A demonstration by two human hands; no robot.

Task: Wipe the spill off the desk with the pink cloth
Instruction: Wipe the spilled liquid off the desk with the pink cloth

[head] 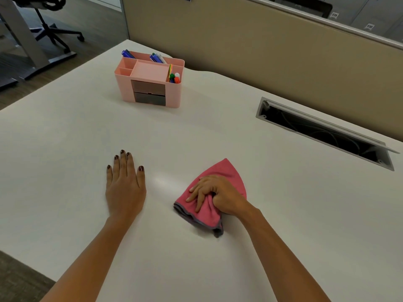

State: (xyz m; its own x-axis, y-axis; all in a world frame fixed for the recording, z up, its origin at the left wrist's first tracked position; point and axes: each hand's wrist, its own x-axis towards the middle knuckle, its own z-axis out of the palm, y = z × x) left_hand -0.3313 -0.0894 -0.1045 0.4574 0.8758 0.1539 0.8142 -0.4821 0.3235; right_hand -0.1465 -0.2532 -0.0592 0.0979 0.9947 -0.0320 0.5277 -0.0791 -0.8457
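- Right hand closed around a bunched pink cloth, pressing it onto the desk; loose corner fans out beyond the fingers.
- Left hand flat, open, empty, palm down on the desk, well apart to the cloth's left.
- Faint sheen between the hands, just left of the cloth; probably the spill, cannot confirm.
- Judgement: sweep the cloth leftward over the sheen, flat and firmly pressed, overlapping passes; left hand braces.
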